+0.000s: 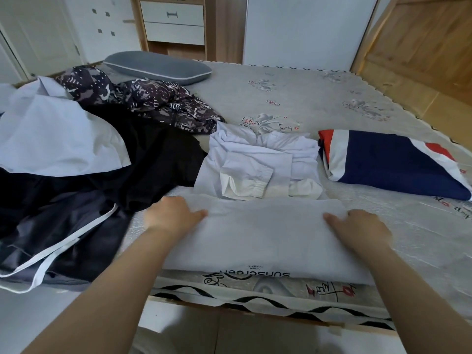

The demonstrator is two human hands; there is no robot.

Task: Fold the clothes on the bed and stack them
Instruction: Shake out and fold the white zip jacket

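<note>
Reaching forward at lower centre, the left hand and right hand grip the side edges of a pale folded garment, fingers seemingly tucked beneath, thumbs on top. It lies at the bed's near edge; bare mattress spreads toward the upper right.

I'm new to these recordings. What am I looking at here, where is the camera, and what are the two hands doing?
There is no machine: a person wears one camera on the head, looking down at a bed. The left hand and right hand rest on the sides of a pale garment, its lower half folded up over itself; whether they grip it is unclear. To the right lies a folded navy, white and red piece. On the left sit unfolded clothes: a black garment, a patterned one, a white one. A grey pillow lies further back.
</note>
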